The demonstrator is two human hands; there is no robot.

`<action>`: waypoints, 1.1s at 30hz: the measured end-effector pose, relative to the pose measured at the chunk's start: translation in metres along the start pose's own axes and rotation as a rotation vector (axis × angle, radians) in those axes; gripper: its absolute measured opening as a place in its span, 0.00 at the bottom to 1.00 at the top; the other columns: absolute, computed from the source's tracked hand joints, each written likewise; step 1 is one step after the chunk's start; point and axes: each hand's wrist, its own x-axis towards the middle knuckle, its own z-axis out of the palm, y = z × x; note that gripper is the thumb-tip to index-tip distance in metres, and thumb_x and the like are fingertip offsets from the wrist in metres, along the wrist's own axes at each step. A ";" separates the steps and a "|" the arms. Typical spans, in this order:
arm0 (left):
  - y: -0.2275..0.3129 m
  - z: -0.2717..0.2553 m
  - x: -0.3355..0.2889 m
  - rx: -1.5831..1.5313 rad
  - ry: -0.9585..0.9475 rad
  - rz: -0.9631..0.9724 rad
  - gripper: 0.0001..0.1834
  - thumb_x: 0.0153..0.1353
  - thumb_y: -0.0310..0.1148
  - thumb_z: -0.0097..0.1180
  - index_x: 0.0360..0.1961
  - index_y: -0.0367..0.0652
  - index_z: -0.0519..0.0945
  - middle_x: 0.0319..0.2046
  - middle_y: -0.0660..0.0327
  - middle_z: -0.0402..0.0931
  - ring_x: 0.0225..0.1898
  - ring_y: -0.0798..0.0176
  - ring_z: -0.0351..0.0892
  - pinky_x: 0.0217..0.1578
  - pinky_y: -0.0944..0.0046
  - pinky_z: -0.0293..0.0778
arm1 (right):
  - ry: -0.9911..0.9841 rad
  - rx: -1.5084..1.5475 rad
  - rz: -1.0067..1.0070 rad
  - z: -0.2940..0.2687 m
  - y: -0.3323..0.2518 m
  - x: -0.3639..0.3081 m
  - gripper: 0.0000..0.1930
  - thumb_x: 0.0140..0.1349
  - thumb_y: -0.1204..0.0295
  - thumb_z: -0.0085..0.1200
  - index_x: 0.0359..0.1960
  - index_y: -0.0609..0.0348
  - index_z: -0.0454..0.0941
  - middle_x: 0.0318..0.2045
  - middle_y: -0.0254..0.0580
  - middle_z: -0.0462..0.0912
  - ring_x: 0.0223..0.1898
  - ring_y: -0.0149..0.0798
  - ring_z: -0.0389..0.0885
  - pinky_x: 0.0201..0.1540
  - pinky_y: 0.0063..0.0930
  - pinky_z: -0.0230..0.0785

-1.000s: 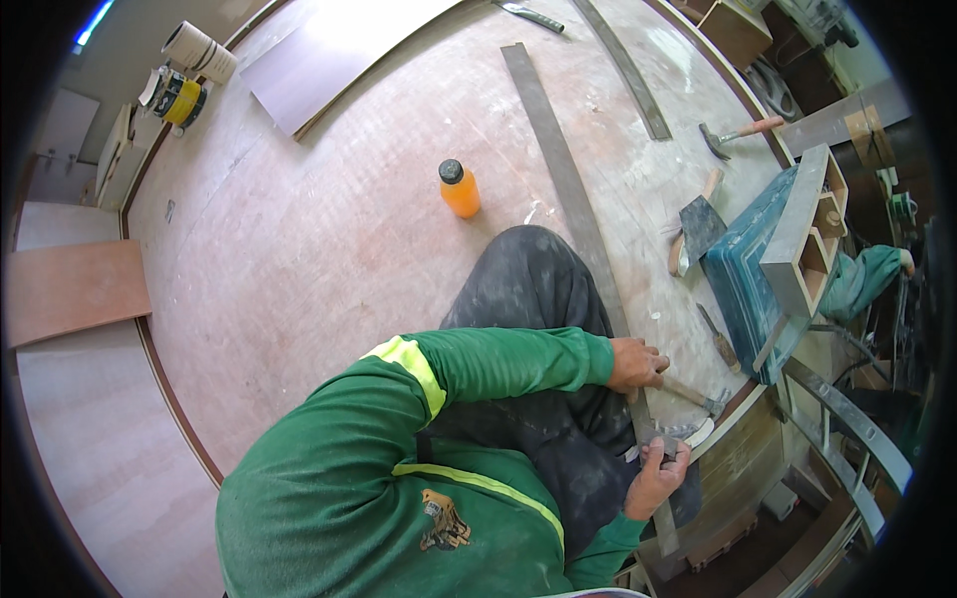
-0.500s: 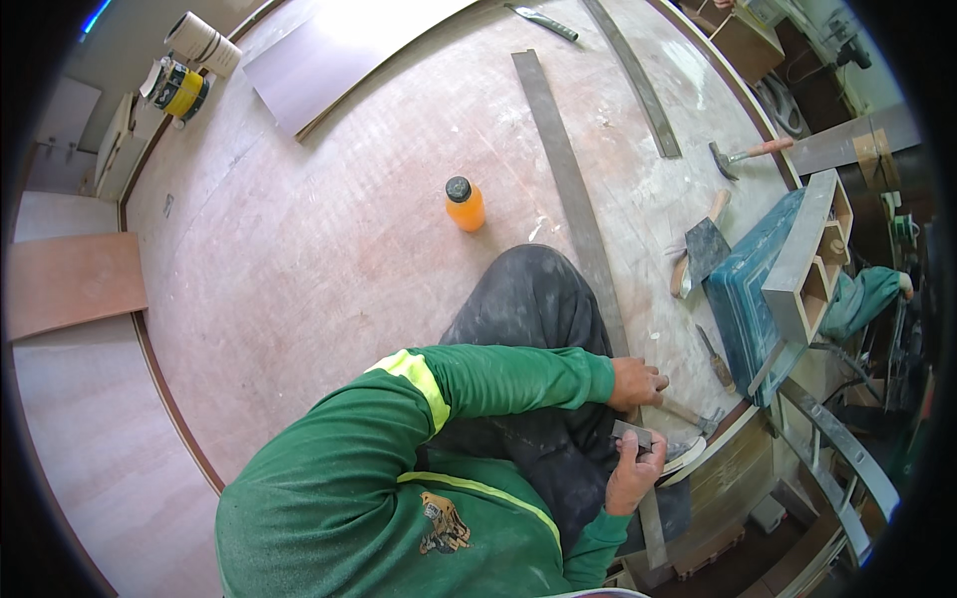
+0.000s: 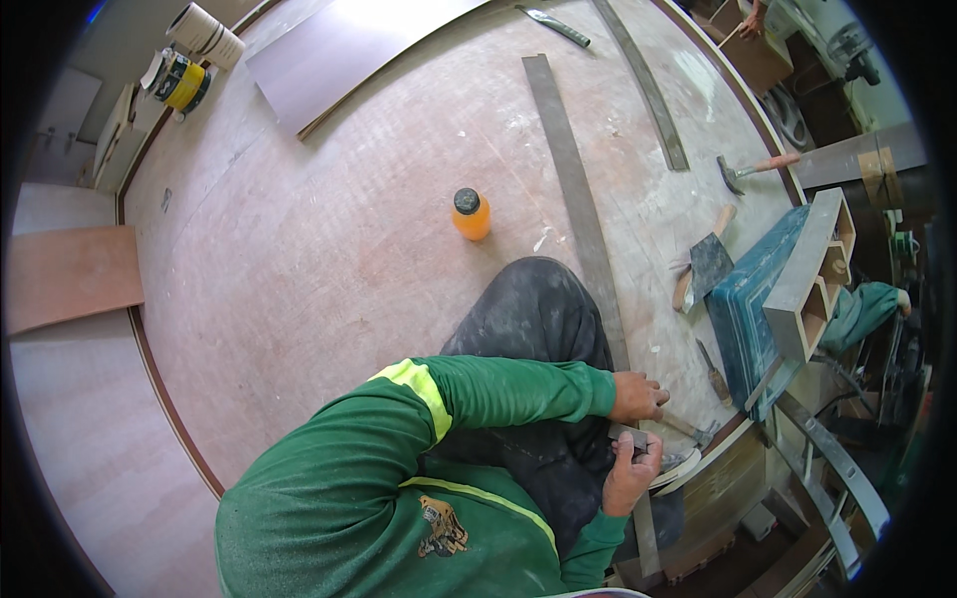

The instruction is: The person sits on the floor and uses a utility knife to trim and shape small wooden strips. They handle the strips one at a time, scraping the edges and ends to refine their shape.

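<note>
My left hand [image 3: 636, 397], reaching across my raised knee, has its fingers curled. A hammer [image 3: 688, 430] lies with its handle running up to the underside of that hand; whether the fingers grip it I cannot make out. Just below, my right hand [image 3: 630, 476] pinches a small grey rectangular piece [image 3: 628, 436] between thumb and fingers. A long grey strip [image 3: 581, 204] passes along the worktop beside my knee and under my hands. To the right of my left hand lies a chisel-like tool [image 3: 714, 375] with a wooden handle.
An orange bottle [image 3: 472, 216] stands beyond my knee. Right of it are a trowel-like blade [image 3: 710, 261], a blue case [image 3: 743, 309], a compartmented wooden box [image 3: 812, 299] and another hammer [image 3: 748, 169]. A pale panel [image 3: 344, 60] lies far off. Another person's hand [image 3: 753, 20] shows top right.
The whole view has shifted slightly, so most things sit a little lower. Both my hands keep nearly the same pose, and the grey piece stays in my right hand.
</note>
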 end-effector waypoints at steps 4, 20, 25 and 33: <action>-0.001 0.002 0.001 -0.001 -0.002 -0.002 0.16 0.56 0.37 0.65 0.47 0.50 0.84 0.47 0.59 0.74 0.52 0.53 0.79 0.46 0.49 0.79 | 0.000 -0.005 -0.015 0.004 -0.005 0.002 0.10 0.71 0.72 0.60 0.46 0.63 0.74 0.36 0.39 0.80 0.35 0.31 0.81 0.42 0.28 0.77; -0.002 0.005 -0.002 0.031 0.008 -0.002 0.11 0.60 0.36 0.59 0.43 0.50 0.85 0.48 0.59 0.74 0.53 0.53 0.79 0.46 0.50 0.80 | 0.001 -0.050 -0.038 0.009 -0.006 0.006 0.11 0.71 0.72 0.61 0.47 0.63 0.74 0.35 0.36 0.80 0.34 0.29 0.78 0.40 0.25 0.75; 0.001 0.000 -0.003 0.015 0.001 0.010 0.12 0.59 0.36 0.59 0.44 0.50 0.85 0.48 0.59 0.74 0.53 0.54 0.79 0.47 0.50 0.80 | -0.006 -0.043 -0.059 0.008 -0.002 0.007 0.11 0.71 0.71 0.61 0.48 0.63 0.74 0.37 0.35 0.79 0.35 0.28 0.77 0.40 0.25 0.75; -0.006 0.004 -0.005 0.003 -0.002 0.023 0.14 0.59 0.35 0.60 0.46 0.51 0.86 0.49 0.59 0.73 0.55 0.53 0.78 0.49 0.50 0.79 | 0.001 -0.148 -0.060 0.015 -0.013 0.012 0.15 0.70 0.67 0.62 0.49 0.66 0.75 0.39 0.39 0.79 0.38 0.34 0.76 0.44 0.32 0.74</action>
